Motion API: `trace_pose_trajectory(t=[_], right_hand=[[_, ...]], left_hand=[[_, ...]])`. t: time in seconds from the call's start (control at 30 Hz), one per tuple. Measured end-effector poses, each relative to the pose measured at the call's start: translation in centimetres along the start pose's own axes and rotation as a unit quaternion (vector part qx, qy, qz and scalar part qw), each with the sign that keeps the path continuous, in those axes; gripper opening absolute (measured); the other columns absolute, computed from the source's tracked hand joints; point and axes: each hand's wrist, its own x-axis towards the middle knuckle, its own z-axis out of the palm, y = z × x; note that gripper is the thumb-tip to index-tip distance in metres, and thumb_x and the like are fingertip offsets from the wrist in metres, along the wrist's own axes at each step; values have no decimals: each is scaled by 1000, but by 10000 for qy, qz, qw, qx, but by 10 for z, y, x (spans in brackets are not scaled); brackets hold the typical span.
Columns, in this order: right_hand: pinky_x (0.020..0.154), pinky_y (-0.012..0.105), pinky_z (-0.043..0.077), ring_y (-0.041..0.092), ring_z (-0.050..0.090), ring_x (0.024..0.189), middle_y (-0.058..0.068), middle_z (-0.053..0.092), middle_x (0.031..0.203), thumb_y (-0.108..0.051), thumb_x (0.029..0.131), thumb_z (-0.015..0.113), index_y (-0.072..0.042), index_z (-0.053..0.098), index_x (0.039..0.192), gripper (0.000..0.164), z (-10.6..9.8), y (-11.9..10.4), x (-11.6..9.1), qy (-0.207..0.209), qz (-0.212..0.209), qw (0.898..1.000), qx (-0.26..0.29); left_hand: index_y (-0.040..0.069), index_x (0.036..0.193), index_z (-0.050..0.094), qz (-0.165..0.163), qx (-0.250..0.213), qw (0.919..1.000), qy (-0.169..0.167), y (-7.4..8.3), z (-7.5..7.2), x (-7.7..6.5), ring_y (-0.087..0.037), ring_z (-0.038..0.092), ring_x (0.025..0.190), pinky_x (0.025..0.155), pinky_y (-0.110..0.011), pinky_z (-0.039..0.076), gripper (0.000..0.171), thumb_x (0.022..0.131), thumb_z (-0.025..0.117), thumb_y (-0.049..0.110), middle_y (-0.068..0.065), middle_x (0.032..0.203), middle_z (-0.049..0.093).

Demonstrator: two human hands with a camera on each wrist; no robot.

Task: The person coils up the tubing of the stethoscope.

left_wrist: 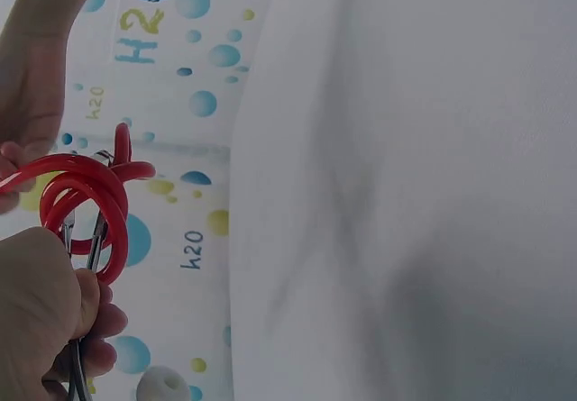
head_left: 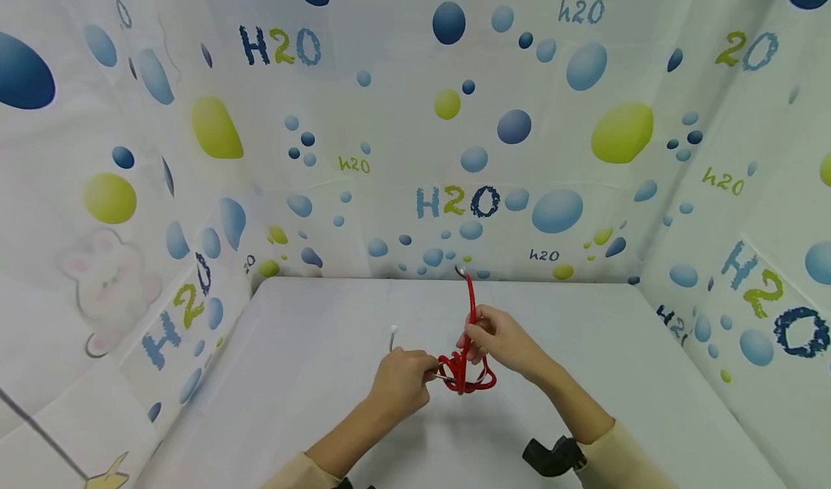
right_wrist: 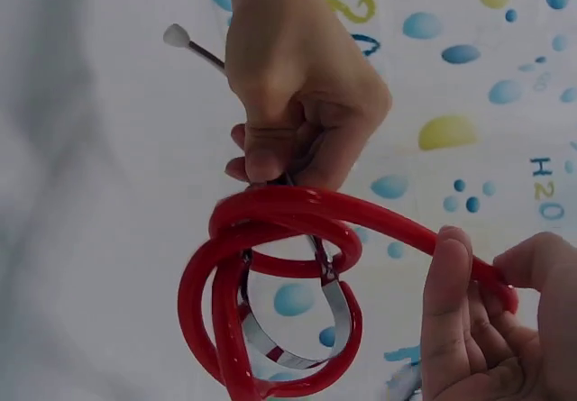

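Observation:
A stethoscope with red tubing [head_left: 459, 373] hangs in loops between both hands, above the table. My left hand [head_left: 401, 379] grips its metal ear tubes [right_wrist: 323, 261]; one white ear tip [right_wrist: 177, 34] sticks out beyond that hand. With thumb and fingers, my right hand [head_left: 498, 339] pinches a length of the tubing to the right of the loops. From there the tube rises to a shiny metal end [head_left: 461, 270], seen small against the backdrop. In the right wrist view, the red loops wind around the metal spring part [right_wrist: 281, 354].
Beneath the hands spreads a white table [head_left: 311, 323]. A white curtain [head_left: 389, 135] printed with blue and green drops and H2O lettering stands behind and at both sides. On the right forearm sits a black wrist mount [head_left: 552, 457].

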Motion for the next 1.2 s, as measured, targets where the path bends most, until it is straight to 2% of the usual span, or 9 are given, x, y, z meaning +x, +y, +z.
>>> trace_pose_trajectory(t=[0.13,0.23,0.33,0.43,0.53,0.73,0.93,1.07,1.2], right_hand=[[68,37,52,22,61,69,11,62,83,-27,90,52,-4,55,96,24,-7,5,4,-273,376,9989,31],[68,35,52,19,60,66,9,64,86,-30,89,54,-6,54,111,32,-9,11,7,-403,555,9975,152],[67,32,51,18,58,63,8,67,89,-26,89,55,-10,36,133,51,-9,16,10,-454,643,9966,221],[62,31,50,17,55,59,9,68,87,-24,88,56,-24,17,143,67,-8,18,12,-500,650,9965,165],[59,31,48,17,56,61,7,68,87,-27,88,56,-32,25,140,60,-3,18,15,-709,581,9957,-91],[70,36,50,17,59,75,-3,68,93,-33,88,54,-23,59,115,29,5,21,18,-1102,453,9903,-715],[80,36,50,20,62,90,1,66,96,-33,90,51,-19,63,106,24,0,28,16,-1341,408,9894,-367],[80,35,50,23,61,92,5,65,95,-35,91,48,-18,63,103,26,-3,30,13,-1609,296,9865,-123],[78,36,49,26,57,96,6,64,100,-32,90,50,-17,63,106,25,-2,30,8,-1571,234,9872,139]], left_hand=[[19,75,70,226,55,9997,-65,7,-6,0,-1,54,56,50,-15,26,13,69,70,8,11,67,66],[19,76,71,315,51,9994,-117,10,-9,-2,-2,56,58,50,-15,25,12,70,69,9,11,69,66],[21,77,70,360,38,9992,-192,11,-11,-5,-3,56,60,53,-16,32,13,71,69,10,12,69,65],[21,77,70,483,16,9986,-198,11,-12,-6,-2,55,60,55,-18,33,14,71,68,9,13,68,64],[21,76,70,676,20,9976,-154,13,-13,-7,-2,56,59,53,-17,29,14,70,69,9,14,66,63],[20,76,69,922,-29,9957,60,14,-14,-10,-1,54,57,53,-17,27,14,68,69,8,13,65,62],[19,75,69,954,-390,9931,561,11,-22,-8,0,52,57,52,-15,25,17,67,68,4,13,64,61],[17,76,69,848,-524,9926,697,10,-33,-5,1,53,58,52,-14,26,17,69,67,3,12,65,63],[17,77,70,606,-598,9936,743,10,-44,-2,1,53,59,52,-14,26,15,70,67,4,11,66,64]])
